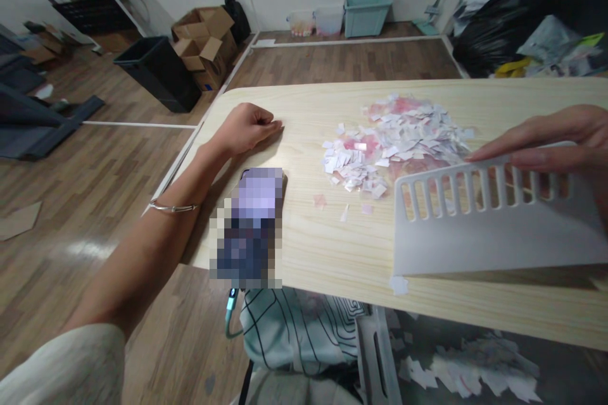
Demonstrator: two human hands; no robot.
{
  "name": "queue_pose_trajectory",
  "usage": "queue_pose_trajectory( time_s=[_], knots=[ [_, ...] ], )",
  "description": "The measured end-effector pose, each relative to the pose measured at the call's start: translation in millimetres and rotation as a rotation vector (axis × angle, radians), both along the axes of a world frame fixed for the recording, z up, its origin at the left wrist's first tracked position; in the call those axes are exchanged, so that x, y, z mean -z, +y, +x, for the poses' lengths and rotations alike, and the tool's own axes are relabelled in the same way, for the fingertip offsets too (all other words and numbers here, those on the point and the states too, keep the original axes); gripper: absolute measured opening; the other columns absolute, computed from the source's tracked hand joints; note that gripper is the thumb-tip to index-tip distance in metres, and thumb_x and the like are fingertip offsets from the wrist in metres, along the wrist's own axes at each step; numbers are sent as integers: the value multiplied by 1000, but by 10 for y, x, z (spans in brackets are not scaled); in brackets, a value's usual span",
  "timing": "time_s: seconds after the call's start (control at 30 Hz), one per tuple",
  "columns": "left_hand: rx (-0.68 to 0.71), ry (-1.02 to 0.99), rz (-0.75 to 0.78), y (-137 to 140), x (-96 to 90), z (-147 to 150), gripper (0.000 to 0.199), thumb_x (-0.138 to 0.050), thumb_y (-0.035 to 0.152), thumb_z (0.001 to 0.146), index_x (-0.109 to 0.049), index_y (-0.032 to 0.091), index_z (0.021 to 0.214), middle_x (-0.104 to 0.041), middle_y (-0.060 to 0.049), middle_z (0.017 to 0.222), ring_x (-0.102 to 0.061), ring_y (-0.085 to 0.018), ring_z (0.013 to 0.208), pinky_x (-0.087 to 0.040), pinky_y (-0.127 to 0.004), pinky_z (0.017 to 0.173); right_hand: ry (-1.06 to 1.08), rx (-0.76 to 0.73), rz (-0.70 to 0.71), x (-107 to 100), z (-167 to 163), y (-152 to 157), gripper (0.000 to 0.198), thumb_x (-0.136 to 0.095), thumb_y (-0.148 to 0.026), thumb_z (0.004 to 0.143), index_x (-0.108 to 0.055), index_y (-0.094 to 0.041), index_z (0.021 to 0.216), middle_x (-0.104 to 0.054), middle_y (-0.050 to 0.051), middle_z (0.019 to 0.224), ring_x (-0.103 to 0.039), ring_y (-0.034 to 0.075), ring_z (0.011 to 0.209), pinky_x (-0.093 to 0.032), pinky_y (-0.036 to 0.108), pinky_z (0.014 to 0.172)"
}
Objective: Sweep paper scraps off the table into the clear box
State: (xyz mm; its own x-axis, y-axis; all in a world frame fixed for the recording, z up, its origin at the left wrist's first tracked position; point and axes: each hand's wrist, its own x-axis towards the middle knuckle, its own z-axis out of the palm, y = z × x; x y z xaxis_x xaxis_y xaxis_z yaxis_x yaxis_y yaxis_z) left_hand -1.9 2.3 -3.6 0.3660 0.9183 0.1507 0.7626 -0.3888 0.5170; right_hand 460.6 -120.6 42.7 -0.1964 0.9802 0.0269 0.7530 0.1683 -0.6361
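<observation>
My right hand (565, 139) grips the top edge of a white plastic basket (475, 240) with a row of slots along its side. The basket rests on the pale wooden table (323, 253) at the right, and its far end is out of view. Just beyond it lies a pile of small white and pink paper scraps (413, 133), with a few loose pieces nearer me. On the table's left part rests my left hand (249, 130), its fingers curled together and nothing visible in them. A phone (256, 202), partly blurred, lies near my left forearm.
Under the table edge, an open drawer (373, 354) holds more paper scraps (475, 367). A teal cable (230, 313) hangs below the phone. A black bin (164, 73) and cardboard boxes (204, 38) stand beyond the table, with a teal tub (365, 16) by the wall.
</observation>
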Motion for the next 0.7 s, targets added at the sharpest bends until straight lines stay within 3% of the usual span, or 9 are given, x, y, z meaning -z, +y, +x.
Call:
queue_pose_trajectory(
  time_s=[0.23,0.53,0.7],
  knots=[
    [4,-1,-4,-10,-13,13,55,-66,36,94,-34,24,51,-27,5,46,-24,-12,55,-22,-39,64,195,-13,-129,-57,-46,56,64,-76,-84,84,-88,-24,104,-65,4,59,-51,11,45,-29,28,41],
    [1,10,4,-11,-16,18,56,-67,35,94,-32,24,52,-27,5,46,-24,-12,55,-21,-39,64,196,25,-144,0,1,37,55,-77,-75,88,-89,-25,109,-66,4,59,-54,12,45,-34,28,42],
    [-22,43,-36,-60,-78,60,56,-63,36,95,-31,24,51,-28,5,46,-25,-12,53,-20,-38,64,240,-72,-183,-59,-38,65,53,-85,-75,79,-90,-25,96,-63,2,54,-52,11,43,-33,27,38]
  ],
)
